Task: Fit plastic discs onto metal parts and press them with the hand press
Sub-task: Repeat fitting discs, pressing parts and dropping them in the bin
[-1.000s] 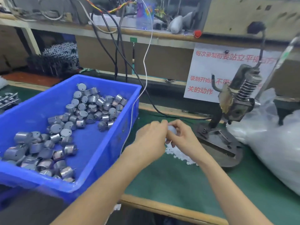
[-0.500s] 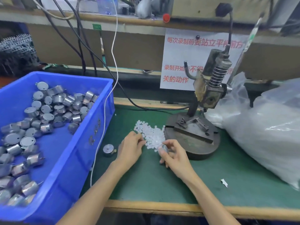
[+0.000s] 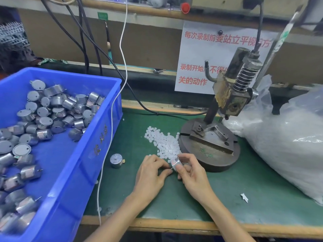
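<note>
Right hand (image 3: 194, 173): fingers and thumb are curled round a small cylindrical metal part (image 3: 176, 164), which is held just above the green mat (image 3: 227, 198), tilted, with its thin shaft pointed toward the left hand (image 3: 151, 173).

Left hand: thumb and forefinger are brought together at the shaft end of the part, the other fingers loosely curled. Whether a disc is pinched there cannot be told; the spot is too small and partly covered.

A loose pile of white plastic discs (image 3: 162, 142) is spread on the mat just beyond both hands, its near edge touching the fingertips and its right edge reaching the round base of the hand press (image 3: 209, 147).

The press is seen upright just right of the hands, with a coiled spring (image 3: 244, 77) on its ram and a rusty head block. Its bed plate is seen bare.

A second metal part (image 3: 116, 160) is stood on end on the mat left of the left hand, between it and the blue bin (image 3: 83, 154).

The bin holds a heap of like metal parts (image 3: 43, 116). A white cable (image 3: 111, 119) is draped along its right wall.

A clear plastic bag (image 3: 288, 145) of white material is laid at the right, against the press base. A white paper scrap (image 3: 244, 197) lies on the mat near it.

A paper sign (image 3: 197, 55) with red characters is fixed behind the press.
</note>
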A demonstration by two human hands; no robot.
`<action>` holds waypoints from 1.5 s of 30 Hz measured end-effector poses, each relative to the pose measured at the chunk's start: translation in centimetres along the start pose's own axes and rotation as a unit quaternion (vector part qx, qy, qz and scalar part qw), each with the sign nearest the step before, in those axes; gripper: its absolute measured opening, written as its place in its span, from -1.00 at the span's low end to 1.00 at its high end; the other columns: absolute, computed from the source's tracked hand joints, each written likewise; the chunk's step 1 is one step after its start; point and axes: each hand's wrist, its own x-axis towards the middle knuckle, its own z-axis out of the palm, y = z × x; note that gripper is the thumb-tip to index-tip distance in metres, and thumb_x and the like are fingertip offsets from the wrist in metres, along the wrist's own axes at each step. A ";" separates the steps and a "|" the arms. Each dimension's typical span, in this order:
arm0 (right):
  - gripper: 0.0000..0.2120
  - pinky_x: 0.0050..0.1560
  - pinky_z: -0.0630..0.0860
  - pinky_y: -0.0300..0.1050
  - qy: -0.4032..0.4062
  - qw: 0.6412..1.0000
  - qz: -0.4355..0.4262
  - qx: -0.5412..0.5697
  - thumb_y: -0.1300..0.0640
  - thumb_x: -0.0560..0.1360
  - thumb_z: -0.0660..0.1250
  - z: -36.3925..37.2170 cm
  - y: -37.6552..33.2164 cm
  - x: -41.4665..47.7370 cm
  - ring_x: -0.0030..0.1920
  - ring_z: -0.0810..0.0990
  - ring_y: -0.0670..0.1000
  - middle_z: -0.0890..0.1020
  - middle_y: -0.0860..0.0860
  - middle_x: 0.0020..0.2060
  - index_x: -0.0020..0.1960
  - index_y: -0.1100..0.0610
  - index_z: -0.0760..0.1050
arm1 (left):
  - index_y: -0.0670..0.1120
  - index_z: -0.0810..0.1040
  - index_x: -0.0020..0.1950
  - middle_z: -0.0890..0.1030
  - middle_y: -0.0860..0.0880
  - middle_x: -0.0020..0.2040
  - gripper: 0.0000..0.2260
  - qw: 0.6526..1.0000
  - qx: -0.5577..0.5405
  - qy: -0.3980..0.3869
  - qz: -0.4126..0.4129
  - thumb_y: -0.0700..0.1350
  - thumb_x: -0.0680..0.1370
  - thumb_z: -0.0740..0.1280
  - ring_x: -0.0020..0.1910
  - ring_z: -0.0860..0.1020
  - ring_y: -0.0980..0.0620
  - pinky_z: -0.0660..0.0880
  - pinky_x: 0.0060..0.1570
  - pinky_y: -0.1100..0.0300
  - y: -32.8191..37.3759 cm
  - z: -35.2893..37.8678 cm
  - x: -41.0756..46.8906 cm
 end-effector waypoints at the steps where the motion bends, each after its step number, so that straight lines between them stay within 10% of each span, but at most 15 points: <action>1: -0.85 -0.33 0.40 -0.33 0.001 1.000 -0.003 -0.006 0.19 0.54 0.32 0.0 0.0 0.0 -0.41 0.49 -0.13 0.63 -0.14 -0.27 0.05 0.00 0.44 | -0.05 0.65 -0.14 0.52 0.07 -0.18 -0.93 1.000 0.003 0.004 -0.002 -0.07 0.45 0.44 -0.10 0.37 0.13 0.25 -0.12 0.43 0.0 0.0 0.0; 8: -0.86 -0.24 0.40 -0.43 0.011 1.000 -0.018 -0.023 0.21 0.53 0.32 0.0 -0.1 0.0 -0.31 0.57 -0.23 0.62 -0.16 -0.33 -0.01 -0.01 0.44 | -0.05 0.65 -0.02 0.57 0.07 -0.10 -0.75 1.000 -0.013 -0.020 -0.010 0.02 0.36 0.51 -0.03 0.42 0.10 0.19 0.06 0.54 -0.4 -0.5 -0.3; 21: -0.82 -0.07 0.55 -0.01 -0.034 0.990 -0.076 -0.116 0.20 0.54 0.32 0.4 -0.3 0.1 -0.11 0.64 -0.10 0.65 -0.21 -0.14 0.00 -0.07 0.41 | 0.02 0.60 0.02 0.52 0.11 -0.03 -0.61 0.999 0.017 -0.031 -0.016 0.12 0.27 0.54 0.01 0.38 0.13 0.17 -0.05 0.45 -0.2 -0.3 -0.4; 27: -0.88 -0.20 0.33 -0.47 -0.008 0.977 -0.132 -0.169 0.19 0.50 0.34 0.6 -0.3 0.1 -0.27 0.52 -0.28 0.57 -0.34 -0.26 -0.03 0.00 0.46 | 0.01 0.59 0.00 0.51 0.12 -0.05 -0.63 0.999 0.004 -0.026 -0.020 0.09 0.28 0.54 -0.02 0.37 0.15 0.21 -0.02 0.49 -0.2 -0.3 -0.5; 34: -0.86 -0.14 0.36 -0.47 -0.013 0.945 -0.219 -0.241 0.21 0.52 0.31 0.8 0.0 -0.2 -0.13 0.48 -0.20 0.53 0.05 0.02 0.07 0.12 0.48 | 0.04 0.54 0.04 0.57 0.23 -0.14 -0.59 0.989 -0.133 -0.043 -0.050 -0.37 0.32 0.26 -0.08 0.51 0.25 0.32 -0.08 0.47 0.0 -1.6 -0.9; 39: -0.83 -0.12 0.48 -0.28 -0.008 0.937 -0.239 -0.253 0.27 0.48 0.33 1.0 0.3 -0.3 -0.09 0.54 -0.05 0.55 0.11 0.03 0.06 0.15 0.51 | 0.00 0.61 -0.11 0.64 0.24 -0.17 -0.90 0.975 -0.212 -0.007 -0.069 -0.16 0.48 0.32 -0.18 0.56 0.26 0.36 -0.06 0.46 0.5 -1.7 -0.7; 45: -0.83 -0.08 0.40 -0.45 -0.022 0.950 -0.222 -0.219 0.29 0.47 0.34 0.8 0.5 0.1 -0.09 0.48 -0.23 0.56 0.07 0.04 0.01 0.09 0.50 | -0.02 0.60 -0.18 0.67 0.11 -0.16 -0.81 0.975 -0.213 0.013 -0.054 -0.31 0.51 0.34 -0.16 0.62 0.13 0.28 0.02 0.58 0.0 -1.0 -0.4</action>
